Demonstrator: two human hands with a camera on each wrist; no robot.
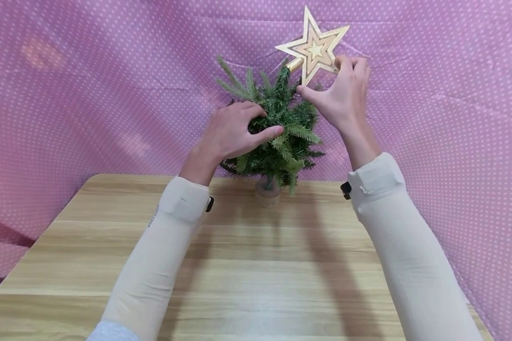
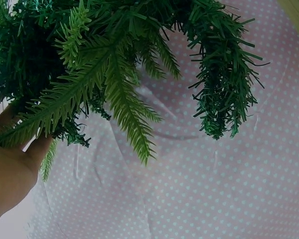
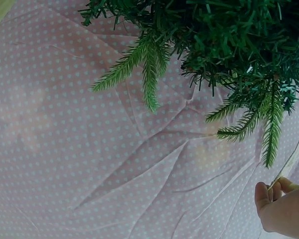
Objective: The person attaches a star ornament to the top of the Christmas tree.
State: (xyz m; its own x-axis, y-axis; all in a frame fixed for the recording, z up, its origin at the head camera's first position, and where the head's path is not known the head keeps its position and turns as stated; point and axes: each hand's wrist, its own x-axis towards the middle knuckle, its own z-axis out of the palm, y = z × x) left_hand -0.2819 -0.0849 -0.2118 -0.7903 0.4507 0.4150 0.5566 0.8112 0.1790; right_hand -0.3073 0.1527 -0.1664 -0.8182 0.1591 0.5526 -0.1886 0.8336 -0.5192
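Note:
A small green artificial fir tree stands in a pale pot at the far edge of the wooden table. My left hand grips its branches at mid height, fingers curled into the needles. My right hand pinches a pale wooden star topper by its lower points, holding it tilted at the tree's top. In the right wrist view the fingertips pinch the star's thin edge beside the branches.
A pink cloth with white dots hangs behind and around the table as a backdrop. The wooden tabletop stretches toward me between my two sleeved forearms.

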